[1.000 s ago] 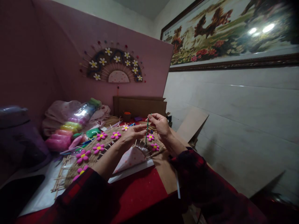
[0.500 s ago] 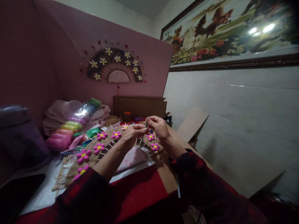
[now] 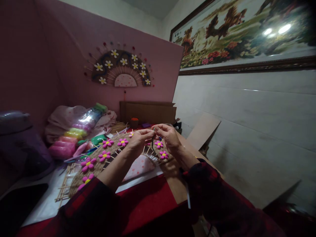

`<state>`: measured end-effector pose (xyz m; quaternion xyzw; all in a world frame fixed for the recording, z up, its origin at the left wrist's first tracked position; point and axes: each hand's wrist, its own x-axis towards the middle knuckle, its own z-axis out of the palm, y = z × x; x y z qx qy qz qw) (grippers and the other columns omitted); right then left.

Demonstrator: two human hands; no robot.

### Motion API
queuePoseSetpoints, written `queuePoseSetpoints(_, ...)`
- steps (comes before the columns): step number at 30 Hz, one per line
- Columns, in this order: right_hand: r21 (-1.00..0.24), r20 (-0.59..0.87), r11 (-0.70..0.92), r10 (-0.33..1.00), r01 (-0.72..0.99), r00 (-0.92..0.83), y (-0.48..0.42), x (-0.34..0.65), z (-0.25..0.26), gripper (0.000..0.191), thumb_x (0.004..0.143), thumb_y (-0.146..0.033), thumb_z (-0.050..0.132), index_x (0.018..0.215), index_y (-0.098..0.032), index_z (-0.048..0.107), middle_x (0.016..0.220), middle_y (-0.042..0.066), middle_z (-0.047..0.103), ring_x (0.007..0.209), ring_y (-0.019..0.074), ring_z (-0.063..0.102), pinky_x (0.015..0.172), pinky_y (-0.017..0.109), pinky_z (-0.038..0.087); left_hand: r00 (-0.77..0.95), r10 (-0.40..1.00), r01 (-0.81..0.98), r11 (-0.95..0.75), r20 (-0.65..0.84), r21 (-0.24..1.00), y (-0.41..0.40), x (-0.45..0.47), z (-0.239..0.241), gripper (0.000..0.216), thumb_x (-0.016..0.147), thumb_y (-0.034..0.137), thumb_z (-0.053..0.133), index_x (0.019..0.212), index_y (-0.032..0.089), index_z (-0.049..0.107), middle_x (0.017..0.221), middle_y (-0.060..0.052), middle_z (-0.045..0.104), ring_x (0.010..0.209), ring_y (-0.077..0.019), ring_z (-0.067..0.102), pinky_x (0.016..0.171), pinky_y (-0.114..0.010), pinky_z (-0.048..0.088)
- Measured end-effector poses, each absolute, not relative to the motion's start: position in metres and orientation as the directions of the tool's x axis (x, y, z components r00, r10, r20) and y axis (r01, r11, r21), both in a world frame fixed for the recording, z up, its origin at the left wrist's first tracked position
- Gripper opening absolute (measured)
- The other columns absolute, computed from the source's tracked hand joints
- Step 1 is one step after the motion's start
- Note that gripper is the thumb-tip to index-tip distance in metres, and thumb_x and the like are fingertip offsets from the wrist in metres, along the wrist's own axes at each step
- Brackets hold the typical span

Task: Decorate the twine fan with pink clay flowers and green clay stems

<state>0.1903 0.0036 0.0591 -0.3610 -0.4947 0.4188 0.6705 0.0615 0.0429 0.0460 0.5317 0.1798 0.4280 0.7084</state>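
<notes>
My left hand [image 3: 140, 140] and my right hand [image 3: 169, 135] meet at the fingertips, both pinching a thin strand of green clay [image 3: 152, 143]. Its lower end dangles beneath my fingers. Under my hands lies a fan-shaped piece wound with brown twine [image 3: 97, 168], with thin sticks poking out of it. Pink clay flowers [image 3: 104, 156] with yellow centres dot its arc. A pale half-circle with pink spots [image 3: 140, 167] forms its inner part, partly behind my left forearm.
Bags of coloured clay [image 3: 74, 135] are heaped at the left, near a lidded purple container [image 3: 23, 144]. A dark flat object [image 3: 23, 200] lies front left. Cardboard [image 3: 148, 112] stands behind. A finished-looking fan with white flowers [image 3: 123, 62] hangs on the pink panel [image 3: 158, 62].
My fingertips have drawn closer together over the green strand. Less of it shows between them, and its loose end hangs below. The fan piece stays where it was.
</notes>
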Motion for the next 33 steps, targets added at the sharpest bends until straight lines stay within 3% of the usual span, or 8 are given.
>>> queuePoseSetpoints(7,-0.897,0.395,0.42,0.902,-0.139,0.177,0.003,0.193,0.059,0.026,0.062,-0.036,0.077,0.068,-0.015,0.064,0.063,-0.001,0.061,0.057,0.009,0.051,0.06,0.025,0.041,0.589,0.781,-0.376,0.035,0.209,0.926,0.044,0.06,0.044,0.027,0.066,0.038,0.074,0.078,0.015,0.071,0.069,-0.006,0.069,0.065,-0.0126,0.059,0.066,-0.027,0.039)
queuePoseSetpoints(13,-0.91,0.39,0.404,0.91,-0.09,0.141,0.0,0.194,0.058,0.029,0.065,-0.042,0.074,0.078,-0.016,0.069,0.072,0.001,0.066,0.064,0.0111,0.056,0.065,0.026,0.044,0.581,0.779,-0.401,0.018,0.238,0.916,0.043,0.061,0.044,0.025,0.063,0.037,0.077,0.07,0.014,0.068,0.065,-0.005,0.069,0.064,-0.0135,0.061,0.068,-0.027,0.04)
queuePoseSetpoints(17,-0.909,0.417,0.412,0.888,0.067,0.193,-0.007,0.221,0.069,0.04,0.068,-0.048,0.069,0.094,-0.018,0.068,0.09,0.005,0.069,0.079,0.0152,0.06,0.074,0.03,0.046,0.557,0.802,-0.42,0.05,0.214,0.906,0.044,0.062,0.046,0.028,0.062,0.038,0.077,0.072,0.014,0.068,0.066,-0.005,0.069,0.064,-0.0138,0.062,0.069,-0.028,0.042)
queuePoseSetpoints(20,-0.881,0.429,0.337,0.865,0.331,0.262,-0.015,0.263,0.074,0.037,0.068,-0.049,0.067,0.082,-0.015,0.069,0.083,0.007,0.069,0.078,0.0164,0.059,0.07,0.029,0.045,0.514,0.832,-0.453,0.058,0.208,0.89,0.045,0.061,0.048,0.03,0.06,0.038,0.078,0.075,0.013,0.069,0.065,-0.004,0.068,0.064,-0.0133,0.061,0.069,-0.027,0.043)
queuePoseSetpoints(24,-0.758,0.306,0.094,0.925,0.645,0.224,-0.032,0.319,0.064,0.03,0.068,-0.042,0.063,0.071,-0.013,0.068,0.072,0.007,0.068,0.069,0.0177,0.058,0.065,0.03,0.044,0.478,0.85,-0.508,0.063,0.22,0.859,0.044,0.06,0.054,0.032,0.056,0.034,0.081,0.075,0.011,0.069,0.064,-0.004,0.067,0.063,-0.0123,0.061,0.068,-0.026,0.046)
queuePoseSetpoints(27,-0.605,0.137,-0.031,0.98,0.796,0.143,-0.049,0.343,0.043,0.025,0.065,-0.033,0.066,0.079,-0.014,0.07,0.076,0.007,0.068,0.071,0.0196,0.06,0.065,0.03,0.045,0.456,0.862,-0.535,0.068,0.22,0.842,0.042,0.059,0.058,0.029,0.055,0.03,0.08,0.074,0.011,0.068,0.062,-0.003,0.066,0.061,-0.0115,0.059,0.065,-0.025,0.047)
queuePoseSetpoints(29,-0.485,0.068,-0.036,0.995,0.874,0.079,-0.056,0.349,0.027,0.029,0.06,-0.029,0.07,0.086,-0.016,0.071,0.081,0.007,0.069,0.076,0.0222,0.06,0.067,0.03,0.045,0.443,0.871,-0.546,0.074,0.212,0.835,0.043,0.058,0.06,0.027,0.056,0.028,0.079,0.074,0.011,0.068,0.062,-0.003,0.065,0.06,-0.0114,0.058,0.062,-0.024,0.047)
queuePoseSetpoints(33,-0.354,0.086,0.043,0.996,0.934,-0.013,-0.061,0.35,-0.003,0.042,0.059,-0.026,0.07,0.101,-0.019,0.066,0.098,0.008,0.067,0.091,0.0257,0.058,0.077,0.031,0.043,0.444,0.869,-0.553,0.071,0.221,0.83,0.045,0.055,0.063,0.025,0.061,0.027,0.077,0.077,0.011,0.067,0.062,-0.002,0.064,0.06,-0.0112,0.059,0.06,-0.024,0.046)
